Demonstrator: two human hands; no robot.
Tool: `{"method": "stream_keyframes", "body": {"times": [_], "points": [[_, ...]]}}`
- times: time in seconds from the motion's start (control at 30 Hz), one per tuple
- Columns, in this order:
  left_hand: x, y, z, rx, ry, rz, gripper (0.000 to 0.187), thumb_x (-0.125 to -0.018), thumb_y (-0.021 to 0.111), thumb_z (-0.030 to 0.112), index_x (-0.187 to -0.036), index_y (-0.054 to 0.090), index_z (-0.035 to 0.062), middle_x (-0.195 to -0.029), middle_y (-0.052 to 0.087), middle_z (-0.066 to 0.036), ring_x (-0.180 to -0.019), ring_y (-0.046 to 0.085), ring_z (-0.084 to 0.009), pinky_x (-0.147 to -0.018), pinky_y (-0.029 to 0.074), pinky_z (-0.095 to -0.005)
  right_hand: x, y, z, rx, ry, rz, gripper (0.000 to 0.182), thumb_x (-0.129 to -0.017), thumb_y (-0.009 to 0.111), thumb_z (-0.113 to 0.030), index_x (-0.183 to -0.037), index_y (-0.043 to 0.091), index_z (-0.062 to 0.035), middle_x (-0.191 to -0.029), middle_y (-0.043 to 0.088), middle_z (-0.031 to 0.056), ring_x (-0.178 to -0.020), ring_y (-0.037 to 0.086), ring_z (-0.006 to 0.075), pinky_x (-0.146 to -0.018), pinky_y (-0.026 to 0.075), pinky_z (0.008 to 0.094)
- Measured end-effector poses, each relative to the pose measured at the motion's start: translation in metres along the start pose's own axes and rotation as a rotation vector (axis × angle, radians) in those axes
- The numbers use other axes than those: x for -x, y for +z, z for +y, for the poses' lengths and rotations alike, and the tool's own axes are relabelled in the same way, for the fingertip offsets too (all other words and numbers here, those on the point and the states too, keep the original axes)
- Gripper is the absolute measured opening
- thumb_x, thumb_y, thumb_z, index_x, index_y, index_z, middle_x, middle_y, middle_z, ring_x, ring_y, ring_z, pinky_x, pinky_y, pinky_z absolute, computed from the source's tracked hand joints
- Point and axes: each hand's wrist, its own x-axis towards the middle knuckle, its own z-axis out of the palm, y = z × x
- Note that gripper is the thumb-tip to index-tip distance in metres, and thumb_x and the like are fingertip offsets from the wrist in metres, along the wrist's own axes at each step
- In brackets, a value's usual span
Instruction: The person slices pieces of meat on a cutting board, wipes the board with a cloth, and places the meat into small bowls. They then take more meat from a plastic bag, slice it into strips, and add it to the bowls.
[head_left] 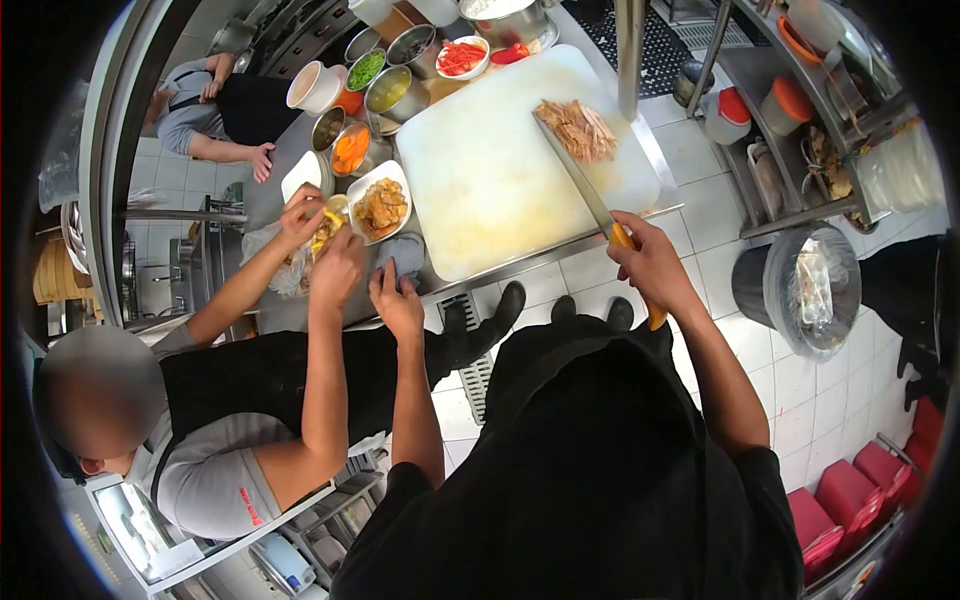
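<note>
My right hand (645,262) is wrapped round the yellow handle of a long knife (580,185), at the front right of a large white cutting board (500,150). The blade's tip touches a pile of sliced meat (577,131) near the board's right side. Left of the board's front corner, my left hand (397,305) is closed on a grey cloth (402,256). Just behind the cloth, a white dish (404,188) holds browned food pieces (381,208).
Bowls of red strips (461,57), chopped greens (366,70) and orange slices (350,149) line the board's left and back. A co-worker's hands (325,240) work close to my left hand. Another person (205,110) stands across the counter. A lined bin (815,290) is at right.
</note>
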Motion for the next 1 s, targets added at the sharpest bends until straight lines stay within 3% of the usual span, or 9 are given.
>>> {"method": "stream_keyframes", "body": {"times": [0.07, 0.2, 0.3, 0.37, 0.47, 0.6, 0.73, 0.93, 1.0], "points": [[-0.006, -0.001, -0.007, 0.055, 0.005, -0.004, 0.041, -0.083, 0.067, 0.0, -0.124, 0.068, -0.0013, -0.133, 0.056, -0.029, -0.122, 0.055, -0.0441, -0.105, 0.044, -0.0489, -0.002, 0.002, 0.0, 0.038, -0.007, 0.013, 0.052, -0.09, 0.066, -0.01, -0.14, 0.056, -0.0023, -0.097, 0.068, 0.0159, -0.065, 0.063, 0.0158, -0.065, 0.054, 0.0326], [-0.008, 0.002, -0.01, 0.135, -0.049, -0.001, 0.046, -0.083, 0.069, 0.0, -0.129, 0.065, -0.0003, -0.14, 0.052, -0.028, -0.129, 0.05, -0.0446, -0.108, 0.041, -0.0489, -0.011, 0.008, 0.009, 0.096, -0.107, 0.052, 0.052, -0.088, 0.067, -0.009, -0.138, 0.058, -0.0032, -0.098, 0.07, 0.0209, -0.078, 0.068, 0.0263, -0.076, 0.054, 0.0378], [0.018, -0.003, 0.033, 0.077, 0.023, 0.202, 0.051, -0.084, 0.072, 0.003, -0.134, 0.061, 0.0019, -0.139, 0.052, -0.025, -0.127, 0.048, -0.0428, -0.108, 0.038, -0.0487, -0.013, 0.008, 0.017, 0.158, -0.214, 0.1, 0.051, -0.086, 0.068, -0.009, -0.136, 0.059, -0.0035, -0.103, 0.07, 0.0249, -0.092, 0.069, 0.0359, -0.085, 0.053, 0.0416], [0.05, -0.007, 0.054, 0.044, 0.0, 0.187, 0.052, -0.085, 0.074, 0.006, -0.135, 0.06, 0.003, -0.135, 0.053, -0.022, -0.124, 0.049, -0.0403, -0.107, 0.037, -0.0477, -0.008, 0.009, 0.009, 0.207, -0.241, 0.133, 0.051, -0.085, 0.068, -0.009, -0.135, 0.06, -0.0038, -0.11, 0.069, 0.0273, -0.102, 0.067, 0.0413, -0.09, 0.052, 0.0439], [0.087, -0.016, 0.077, 0.1, 0.02, 0.101, 0.048, -0.087, 0.075, 0.009, -0.133, 0.061, 0.0032, -0.127, 0.054, -0.019, -0.118, 0.05, -0.0368, -0.104, 0.038, -0.0458, -0.013, 0.013, 0.01, 0.331, -0.349, 0.195, 0.049, -0.085, 0.065, -0.008, -0.133, 0.061, -0.0043, -0.106, 0.067, 0.0301, -0.099, 0.065, 0.0445, -0.087, 0.052, 0.0473], [0.089, -0.027, 0.118, 0.239, 0.048, 0.014, 0.032, -0.089, 0.075, 0.009, -0.119, 0.068, 0.0017, -0.119, 0.059, -0.017, -0.112, 0.055, -0.0333, -0.098, 0.043, -0.0429, -0.02, 0.025, 0.001, 0.485, -0.432, 0.265, 0.05, -0.084, 0.062, -0.004, -0.134, 0.059, -0.0058, -0.093, 0.063, 0.0294, -0.088, 0.064, 0.047, -0.082, 0.052, 0.0522], [0.06, -0.027, 0.146, 0.446, 0.172, 0.039, 0.011, -0.091, 0.073, 0.007, -0.1, 0.074, 0.0002, -0.105, 0.063, -0.015, -0.095, 0.064, -0.0276, -0.081, 0.053, -0.0358, -0.039, 0.04, 0.001, 0.583, -0.433, 0.232, 0.049, -0.084, 0.062, -0.005, -0.133, 0.059, -0.0056, -0.104, 0.061, 0.0289, -0.088, 0.066, 0.0462, -0.081, 0.054, 0.0524], [0.016, -0.047, 0.197, 0.547, -0.016, -0.027, 0.012, -0.093, 0.071, 0.009, -0.098, 0.074, -0.0012, -0.102, 0.063, -0.015, -0.092, 0.062, -0.0232, -0.077, 0.052, -0.0351, -0.068, 0.059, 0.009, 0.706, -0.441, 0.228, 0.05, -0.083, 0.06, -0.002, -0.133, 0.059, -0.0042, -0.107, 0.059, 0.0289, -0.087, 0.066, 0.0444, -0.079, 0.054, 0.0513], [0.004, -0.043, 0.193, 0.516, 0.052, 0.039, 0.013, -0.093, 0.071, 0.011, -0.098, 0.074, -0.0011, -0.099, 0.063, -0.015, -0.09, 0.062, -0.0236, -0.075, 0.052, -0.0353, -0.07, 0.06, 0.01, 0.749, -0.443, 0.215, 0.05, -0.083, 0.061, -0.002, -0.133, 0.059, -0.0034, -0.107, 0.059, 0.0272, -0.088, 0.065, 0.0431, -0.08, 0.054, 0.0503]]}}
